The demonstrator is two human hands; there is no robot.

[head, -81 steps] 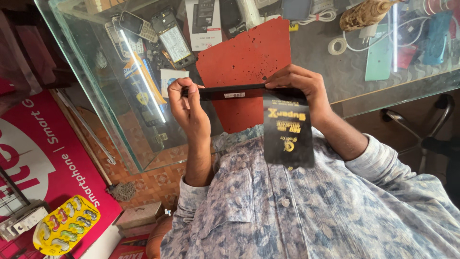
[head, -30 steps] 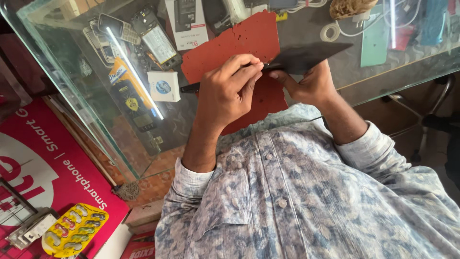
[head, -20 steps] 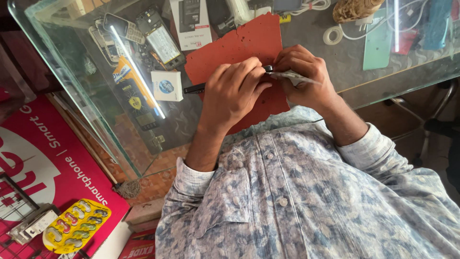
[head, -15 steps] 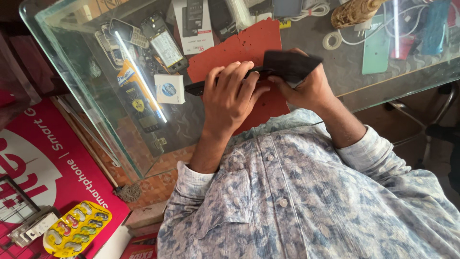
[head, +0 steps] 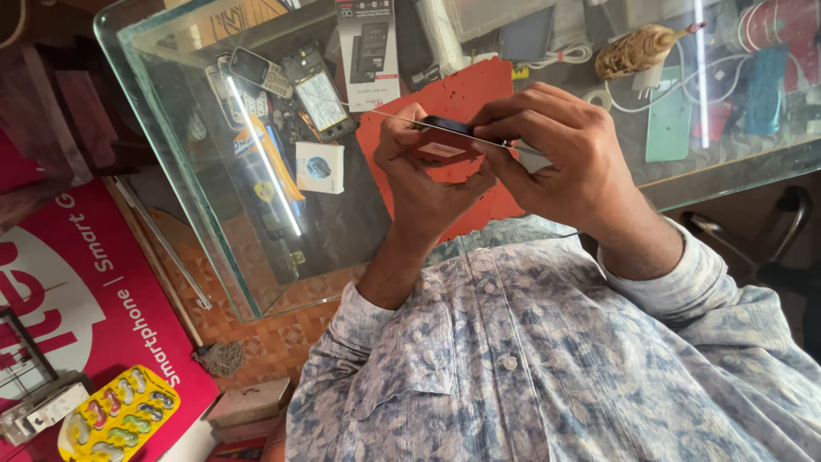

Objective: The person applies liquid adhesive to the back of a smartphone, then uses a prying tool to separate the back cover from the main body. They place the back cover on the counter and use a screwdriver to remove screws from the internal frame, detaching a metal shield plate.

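Flat packet now edge-on between both hands

While it hung broad-face toward me seconds ago, the thin black flat packet (head: 453, 130) now lies level, pinched closed between my left hand (head: 423, 171) and right hand (head: 560, 158), above the red rubber mat (head: 479, 85) on the glass counter (head: 256, 222)

We've got a single head-worn view, no second camera to overlap with, looking steeply down over our own chest and patterned shirt (head: 547, 368) toward the glass tabletop (head: 256, 282) ahead. It sits close: our left hand (head: 423, 184) and right hand (head: 560, 158) fill the centre, raised between lens and tabletop. Frame looks rolled, so the tabletop's edge runs diagonally, with floor and a red box (head: 77, 299) at lower left.
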